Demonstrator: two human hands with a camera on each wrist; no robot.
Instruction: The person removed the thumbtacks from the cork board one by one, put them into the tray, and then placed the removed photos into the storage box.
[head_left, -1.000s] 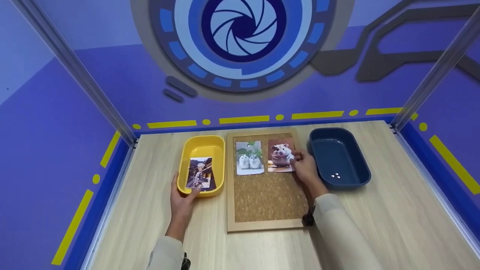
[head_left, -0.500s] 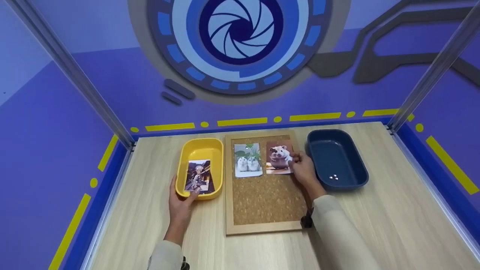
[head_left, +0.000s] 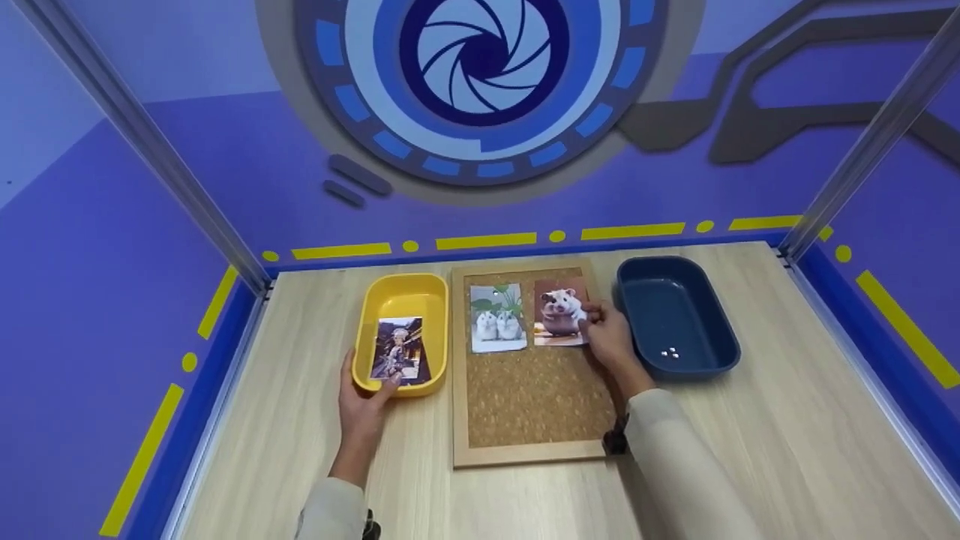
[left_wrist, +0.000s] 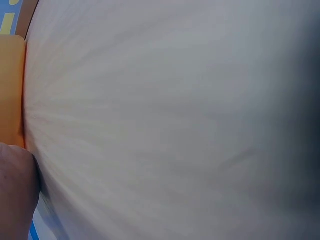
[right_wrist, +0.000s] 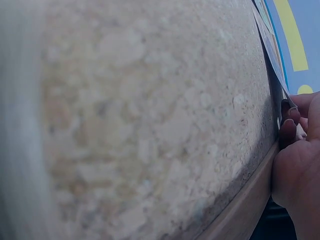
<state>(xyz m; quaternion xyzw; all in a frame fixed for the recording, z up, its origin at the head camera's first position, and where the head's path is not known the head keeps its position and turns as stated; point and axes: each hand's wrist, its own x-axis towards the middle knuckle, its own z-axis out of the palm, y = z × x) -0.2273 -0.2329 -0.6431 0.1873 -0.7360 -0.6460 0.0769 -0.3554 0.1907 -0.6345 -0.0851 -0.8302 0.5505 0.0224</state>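
Observation:
My left hand (head_left: 364, 405) grips the near left corner of a yellow tray (head_left: 410, 283), thumb over the rim and fingers along its outer side. In the tray lies a photo of a costumed figure (head_left: 399, 346), partly over another dark picture. With my right hand (head_left: 611, 337), I pinch the right edge of a hamster photo (head_left: 559, 311) over the upper right of a framed cork board (head_left: 536, 401). The right wrist view shows that photo's edge raised from the cork near my fingertips (right_wrist: 288, 129). Left of it on the board is a photo of two white hamsters (head_left: 499, 322), with a small shiny spot near its top.
A dark blue tray (head_left: 701, 296) stands right of the board, close to my right hand, with several small shiny pieces (head_left: 670, 352) near its front. The wooden table (head_left: 795, 420) meets a blue-purple wall (head_left: 480, 214) behind and panels at both sides.
The head view shifts slightly. Both hands, the trays and the photos keep their places relative to one another.

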